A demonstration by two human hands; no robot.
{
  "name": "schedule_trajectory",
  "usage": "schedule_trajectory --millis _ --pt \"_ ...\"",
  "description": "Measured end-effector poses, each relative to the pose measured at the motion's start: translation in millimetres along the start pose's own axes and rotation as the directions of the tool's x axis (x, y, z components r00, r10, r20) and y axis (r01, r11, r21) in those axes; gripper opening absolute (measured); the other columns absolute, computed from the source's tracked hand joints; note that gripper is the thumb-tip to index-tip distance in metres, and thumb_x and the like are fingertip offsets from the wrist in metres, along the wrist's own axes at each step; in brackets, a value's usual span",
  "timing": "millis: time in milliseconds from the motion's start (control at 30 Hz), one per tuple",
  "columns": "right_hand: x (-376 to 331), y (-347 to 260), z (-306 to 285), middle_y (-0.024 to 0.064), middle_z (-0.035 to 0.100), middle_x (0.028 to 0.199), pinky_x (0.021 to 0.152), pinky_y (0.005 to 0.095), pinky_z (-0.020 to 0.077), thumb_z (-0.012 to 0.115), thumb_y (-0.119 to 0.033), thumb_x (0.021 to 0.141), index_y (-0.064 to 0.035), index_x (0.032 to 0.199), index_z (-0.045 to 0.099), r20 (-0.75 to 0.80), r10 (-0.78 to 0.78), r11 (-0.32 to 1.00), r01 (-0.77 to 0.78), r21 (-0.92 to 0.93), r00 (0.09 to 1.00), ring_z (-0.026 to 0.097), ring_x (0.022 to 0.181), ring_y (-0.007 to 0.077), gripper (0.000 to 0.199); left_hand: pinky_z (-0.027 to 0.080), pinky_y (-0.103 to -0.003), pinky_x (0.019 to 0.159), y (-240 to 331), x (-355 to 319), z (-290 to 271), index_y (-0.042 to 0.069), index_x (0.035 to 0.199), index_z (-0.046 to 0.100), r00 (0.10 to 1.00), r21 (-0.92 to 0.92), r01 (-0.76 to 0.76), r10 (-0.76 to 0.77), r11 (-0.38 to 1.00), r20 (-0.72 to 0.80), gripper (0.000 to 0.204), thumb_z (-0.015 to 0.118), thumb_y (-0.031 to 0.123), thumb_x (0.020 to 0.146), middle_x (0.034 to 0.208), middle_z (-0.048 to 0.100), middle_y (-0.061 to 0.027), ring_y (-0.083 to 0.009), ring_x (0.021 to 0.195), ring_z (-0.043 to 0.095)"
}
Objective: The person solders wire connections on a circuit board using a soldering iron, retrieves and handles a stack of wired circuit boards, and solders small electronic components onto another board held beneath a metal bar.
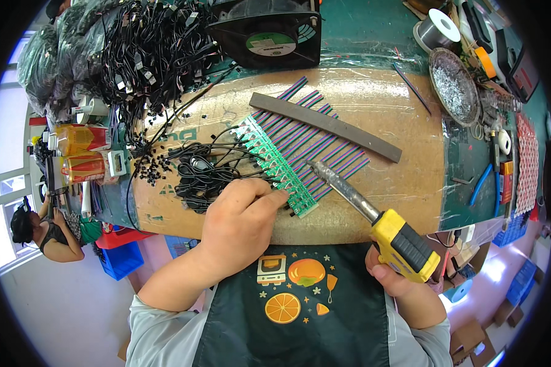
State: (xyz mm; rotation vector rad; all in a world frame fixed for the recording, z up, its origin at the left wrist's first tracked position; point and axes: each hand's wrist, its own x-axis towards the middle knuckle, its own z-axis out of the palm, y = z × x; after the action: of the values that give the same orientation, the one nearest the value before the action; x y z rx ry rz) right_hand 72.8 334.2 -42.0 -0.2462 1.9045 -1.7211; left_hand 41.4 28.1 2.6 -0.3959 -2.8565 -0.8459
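Observation:
A row of green circuit boards lies slantwise on the brown work surface. Flat multicoloured ribbon wires fan out from its right side, and thin black cables bunch at its left. My left hand is closed in a pinch at the row's lower end; its fingers hide whatever is between them. In my right hand is a yellow and black soldering gun, gripped by its handle. Its dark tip points up and left, over the ribbon wires just right of the boards.
A dark flat bar lies across the ribbon wires. Behind are a black fan and a large heap of black cables. At right sit a solder spool and a round metal dish. Another person is at far left.

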Motion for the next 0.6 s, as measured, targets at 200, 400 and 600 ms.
schedule_trajectory --millis 200,400,600 --pt "-2.8 0.5 4.0 0.007 0.057 0.07 0.054 0.0347 0.0456 0.071 -0.021 0.077 -0.0111 0.073 0.058 -0.004 -0.002 0.999 0.001 -0.049 1.0 0.059 0.06 0.0273 0.016 0.048 -0.036 0.062 -2.3 2.4 4.4 0.005 0.092 0.067 0.999 -0.035 -0.033 0.034 0.999 0.036 0.021 0.069 -0.004 0.073 0.086 0.061 -0.0088 -0.0277 0.075 0.06" --pt "-5.9 3.4 4.5 0.0082 0.058 0.073 0.054 0.035 0.0458 0.07 -0.023 0.079 -0.0108 0.074 0.059 0.031 -0.016 0.995 0.019 -0.103 0.999 0.059 0.061 0.0275 0.017 0.048 -0.035 0.062 -2.8 4.3 4.9 0.006 0.091 0.067 0.999 -0.012 -0.03 0.03 0.999 0.04 0.02 0.068 -0.004 0.073 0.084 0.06 -0.0087 -0.0273 0.072 0.06" --pt "-6.4 3.9 2.6 0.0082 0.057 0.074 0.053 0.0359 0.0453 0.07 -0.023 0.079 -0.0111 0.074 0.059 0.05 -0.049 0.994 0.053 -0.09 0.998 0.058 0.062 0.0281 0.017 0.049 -0.035 0.062 -2.9 8.3 2.9 0.005 0.089 0.068 0.996 -0.041 -0.003 0.007 0.999 0.094 0.02 0.067 -0.005 0.072 0.083 0.059 -0.0083 -0.0265 0.073 0.06"
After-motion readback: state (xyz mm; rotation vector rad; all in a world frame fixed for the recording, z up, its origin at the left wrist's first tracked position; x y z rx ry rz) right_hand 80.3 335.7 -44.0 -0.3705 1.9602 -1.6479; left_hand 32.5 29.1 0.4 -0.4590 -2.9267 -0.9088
